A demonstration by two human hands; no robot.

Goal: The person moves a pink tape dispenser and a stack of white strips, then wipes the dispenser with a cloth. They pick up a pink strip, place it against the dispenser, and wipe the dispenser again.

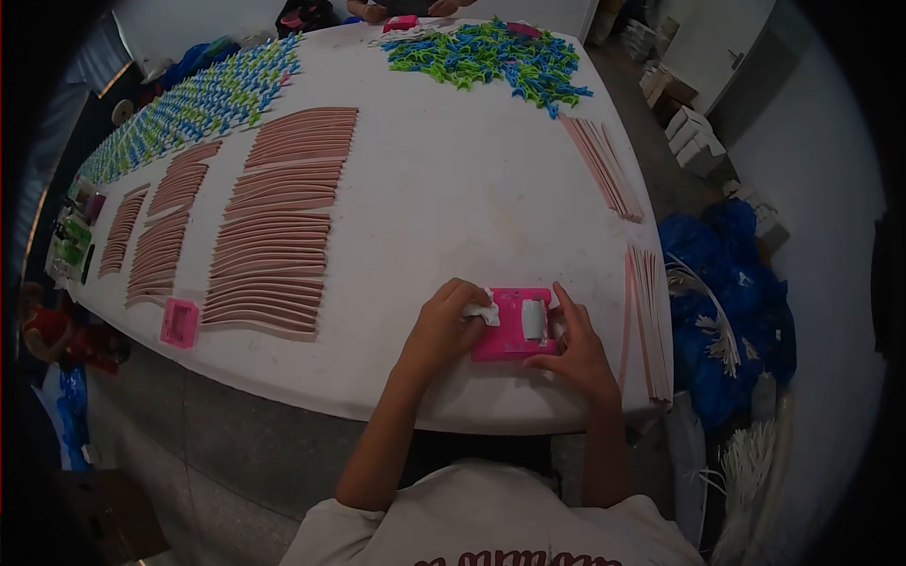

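Note:
A bright pink box with a pale roller set in it lies near the table's front edge. My left hand is closed, pinching a crumpled white cloth or tissue against the box's left side. From the right, my right hand grips the box, its thumb at the near edge and a finger at the far edge. The rest of that hand's fingers are partly hidden behind the box's right end.
Pinkish strips lie in rows at left; more strips run along the right edge. Another pink box sits at the left edge. Blue and green pieces cover the far end, where a person's hands show. Blue bags stand right.

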